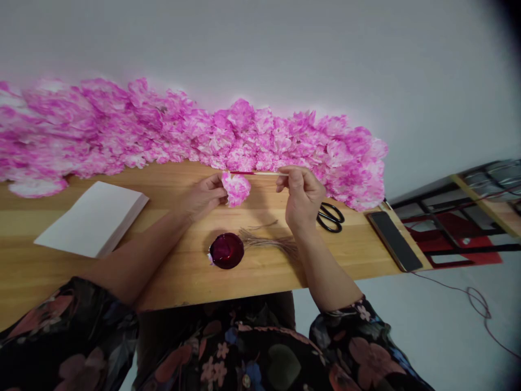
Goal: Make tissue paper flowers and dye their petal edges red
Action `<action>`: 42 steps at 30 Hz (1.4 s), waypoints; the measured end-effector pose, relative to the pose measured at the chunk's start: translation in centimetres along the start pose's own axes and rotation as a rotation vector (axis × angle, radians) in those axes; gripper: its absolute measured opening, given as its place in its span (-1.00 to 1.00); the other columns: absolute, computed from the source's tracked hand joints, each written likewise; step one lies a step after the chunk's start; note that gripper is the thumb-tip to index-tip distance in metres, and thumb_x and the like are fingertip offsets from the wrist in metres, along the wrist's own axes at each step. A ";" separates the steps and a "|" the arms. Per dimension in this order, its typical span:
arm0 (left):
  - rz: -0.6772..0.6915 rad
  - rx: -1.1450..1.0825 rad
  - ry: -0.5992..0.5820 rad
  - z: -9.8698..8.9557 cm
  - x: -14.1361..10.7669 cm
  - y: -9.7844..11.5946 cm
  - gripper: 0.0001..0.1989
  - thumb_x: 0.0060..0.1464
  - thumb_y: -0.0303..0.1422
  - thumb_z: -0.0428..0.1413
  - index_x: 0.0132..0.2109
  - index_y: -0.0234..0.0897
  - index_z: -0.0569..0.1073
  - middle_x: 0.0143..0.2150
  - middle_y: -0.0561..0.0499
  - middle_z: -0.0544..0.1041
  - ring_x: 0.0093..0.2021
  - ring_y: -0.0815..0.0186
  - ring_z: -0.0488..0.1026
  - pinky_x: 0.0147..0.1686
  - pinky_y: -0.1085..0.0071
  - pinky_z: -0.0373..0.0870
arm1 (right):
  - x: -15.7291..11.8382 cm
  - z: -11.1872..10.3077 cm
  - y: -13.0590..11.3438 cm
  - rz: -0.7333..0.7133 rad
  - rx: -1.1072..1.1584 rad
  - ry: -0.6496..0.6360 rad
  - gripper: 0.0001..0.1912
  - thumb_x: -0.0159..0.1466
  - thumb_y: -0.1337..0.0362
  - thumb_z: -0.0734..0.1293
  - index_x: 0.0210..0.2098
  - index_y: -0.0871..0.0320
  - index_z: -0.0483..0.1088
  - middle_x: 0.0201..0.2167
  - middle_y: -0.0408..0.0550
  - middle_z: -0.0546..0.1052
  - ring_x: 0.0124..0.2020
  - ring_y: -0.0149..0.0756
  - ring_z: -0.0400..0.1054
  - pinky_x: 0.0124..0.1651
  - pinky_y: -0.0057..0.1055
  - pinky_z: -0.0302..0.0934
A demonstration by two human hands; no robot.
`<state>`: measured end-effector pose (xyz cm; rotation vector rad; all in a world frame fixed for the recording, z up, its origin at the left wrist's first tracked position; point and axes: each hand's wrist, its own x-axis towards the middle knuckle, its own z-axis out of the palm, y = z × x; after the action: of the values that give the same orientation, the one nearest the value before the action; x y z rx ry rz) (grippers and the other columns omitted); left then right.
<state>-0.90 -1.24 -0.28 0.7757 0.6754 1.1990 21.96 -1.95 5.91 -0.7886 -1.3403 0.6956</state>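
Note:
Between the fingertips of my left hand is a pink and white paper flower, pinched at its left side. My right hand grips a thin pale stick whose left part is dark red. The red end reaches the flower's upper edge; whether it touches the petals I cannot tell. Below them a small round bowl holds dark red liquid. A bundle of thin brown wires or stems lies just right of the bowl. Black-handled scissors rest beside my right wrist, their blades hidden.
A long heap of pink and white paper flowers lines the wall side of the wooden table. At left lies a stack of white paper. A phone is near the right edge. A red cable trails on the floor beyond.

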 end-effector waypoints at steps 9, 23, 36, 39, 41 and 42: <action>-0.009 -0.002 0.018 0.1 -0.1 0.0 -0.58 -0.19 -0.51 0.54 -0.14 -0.28 0.63 -0.23 0.04 0.67 -0.34 0.37 0.53 -0.30 0.43 0.44 | 0.2 0.0 0.0 0.022 -0.062 0.004 -0.59 0.41 -0.20 0.46 -0.25 -0.02 0.70 -0.45 -0.19 0.61 -0.42 -0.37 0.49 -0.36 -0.38 0.41; -0.001 -0.019 0.001 0.0 0.1 0.0 -0.59 -0.20 -0.51 0.57 -0.18 -0.26 0.64 -0.25 0.04 0.66 -0.34 0.37 0.53 -0.29 0.43 0.45 | 0.3 0.0 -0.1 0.017 -0.003 0.097 -0.61 0.46 -0.15 0.43 -0.30 0.00 0.61 -0.47 -0.22 0.51 -0.45 -0.41 0.44 -0.35 -0.40 0.38; -0.005 0.002 -0.014 0.0 0.0 0.0 -0.61 -0.17 -0.49 0.56 -0.16 -0.26 0.65 -0.26 0.05 0.63 -0.33 0.35 0.50 -0.27 0.39 0.42 | 0.1 0.0 -0.3 -0.037 -0.122 0.063 -0.59 0.42 -0.18 0.46 -0.32 -0.01 0.65 -0.52 -0.22 0.52 -0.47 -0.37 0.45 -0.36 -0.38 0.41; -0.010 0.000 -0.010 -0.1 0.1 0.0 -0.61 -0.18 -0.49 0.55 -0.17 -0.25 0.65 -0.26 0.05 0.63 -0.34 0.36 0.49 -0.27 0.40 0.40 | 0.0 0.0 -0.4 -0.052 -0.090 0.055 -0.61 0.43 -0.17 0.47 -0.31 -0.02 0.66 -0.50 -0.23 0.51 -0.46 -0.38 0.46 -0.35 -0.39 0.40; -0.011 -0.006 -0.002 -0.1 0.1 0.0 -0.61 -0.19 -0.50 0.54 -0.18 -0.26 0.64 -0.25 0.04 0.63 -0.33 0.36 0.48 -0.27 0.39 0.39 | 0.2 0.0 -0.2 -0.028 -0.038 0.072 -0.60 0.45 -0.17 0.45 -0.30 -0.02 0.64 -0.49 -0.23 0.50 -0.46 -0.40 0.44 -0.35 -0.40 0.39; -0.009 -0.010 0.003 -0.1 0.1 0.0 -0.62 -0.19 -0.51 0.53 -0.18 -0.26 0.63 -0.25 0.04 0.63 -0.33 0.36 0.48 -0.27 0.39 0.39 | 0.3 0.0 -0.1 -0.007 -0.014 0.088 -0.58 0.45 -0.19 0.44 -0.30 -0.01 0.62 -0.49 -0.23 0.49 -0.47 -0.41 0.42 -0.36 -0.40 0.38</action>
<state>-0.96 -1.13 -0.35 0.7617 0.6740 1.1946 21.98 -1.74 6.13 -0.8162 -1.2686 0.6393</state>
